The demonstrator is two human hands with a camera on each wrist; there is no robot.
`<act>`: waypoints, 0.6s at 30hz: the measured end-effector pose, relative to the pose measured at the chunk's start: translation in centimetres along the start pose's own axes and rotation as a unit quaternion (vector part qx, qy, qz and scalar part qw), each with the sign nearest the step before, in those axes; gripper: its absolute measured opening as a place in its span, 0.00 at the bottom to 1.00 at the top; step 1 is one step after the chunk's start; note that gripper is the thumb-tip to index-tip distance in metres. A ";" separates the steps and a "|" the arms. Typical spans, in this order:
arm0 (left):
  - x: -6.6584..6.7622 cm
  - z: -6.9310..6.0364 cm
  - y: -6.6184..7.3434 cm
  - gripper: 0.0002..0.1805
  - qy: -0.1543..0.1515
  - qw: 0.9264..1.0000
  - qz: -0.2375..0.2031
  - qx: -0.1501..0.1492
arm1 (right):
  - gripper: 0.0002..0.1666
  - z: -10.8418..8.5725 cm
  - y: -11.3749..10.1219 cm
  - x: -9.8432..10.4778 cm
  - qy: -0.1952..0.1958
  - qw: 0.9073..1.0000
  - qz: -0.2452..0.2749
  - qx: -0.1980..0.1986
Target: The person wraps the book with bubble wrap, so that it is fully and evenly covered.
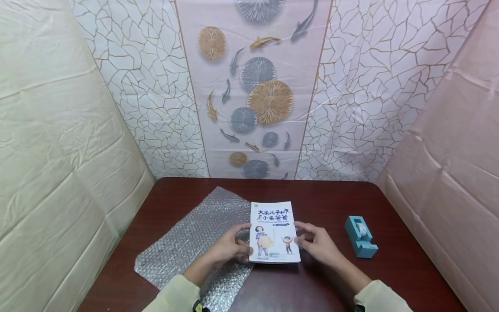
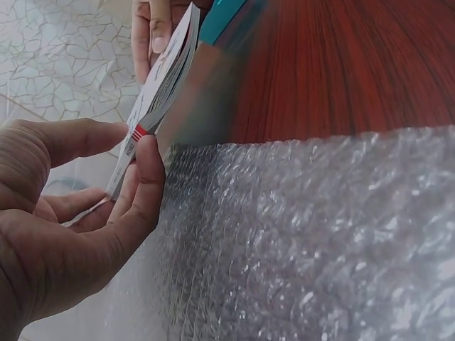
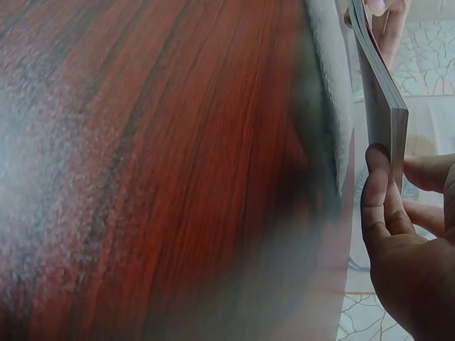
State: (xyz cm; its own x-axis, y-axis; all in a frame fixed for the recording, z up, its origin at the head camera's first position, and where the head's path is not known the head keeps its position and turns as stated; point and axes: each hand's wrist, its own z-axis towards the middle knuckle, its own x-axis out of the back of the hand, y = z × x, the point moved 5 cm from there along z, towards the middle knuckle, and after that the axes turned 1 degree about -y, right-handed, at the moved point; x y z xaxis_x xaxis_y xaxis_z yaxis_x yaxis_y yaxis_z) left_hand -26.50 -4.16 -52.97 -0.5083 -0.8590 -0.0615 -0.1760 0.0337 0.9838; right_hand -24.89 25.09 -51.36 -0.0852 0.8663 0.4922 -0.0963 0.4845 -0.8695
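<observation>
— Above the middle of the table (image 1: 327, 286), you've got the book (image 1: 274, 236) raised between both hands! Your left hand (image 1: 225, 248) pinches its left edge, your right hand (image 1: 322, 245) pinches the right, fingers bent on both sides.

— And look at those arms: each forearm (image 1: 204, 265) slants from its near corner towards the middle, palms turned inward.

— What's out of sight? From the head view, the cover hides your fingertips underneath, and both sleeves (image 1: 175, 294) run off the near edge. The smallest print is too tiny to read.

— Your wrist views are tricky too: a murky blur sits beside the book in the left one, and the right one shows it almost edge-on.

— Which way does it point?

— Cover up, title (image 1: 273, 214) at the far end, long axis running near to far, spine (image 2: 130, 148) on your left! Bubble wrap (image 1: 191, 234) spreads beneath your left forearm; the tape dispenser (image 1: 355, 243) stands right, well apart from your right hand.
</observation>
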 end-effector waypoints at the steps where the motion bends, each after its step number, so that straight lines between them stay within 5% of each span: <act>1: 0.1 -0.1 0.0 0.49 0.000 1.000 0.002 -0.002 | 0.31 0.0 0.0 -0.1 0.000 1.000 0.002 0.002; 18: 1.7 -0.9 -0.1 0.49 0.014 1.000 0.010 -0.002 | 0.30 0.6 -1.2 -1.6 -0.004 1.000 0.011 0.009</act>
State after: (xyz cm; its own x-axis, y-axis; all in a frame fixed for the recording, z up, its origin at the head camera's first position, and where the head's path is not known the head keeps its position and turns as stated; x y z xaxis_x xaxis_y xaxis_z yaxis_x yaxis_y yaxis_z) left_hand -26.60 -6.10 -53.02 -0.4882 -0.8720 -0.0362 -0.1615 0.0494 0.9856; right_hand -25.24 23.07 -51.10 -0.0949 0.8759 0.4731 -0.1122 0.4628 -0.8793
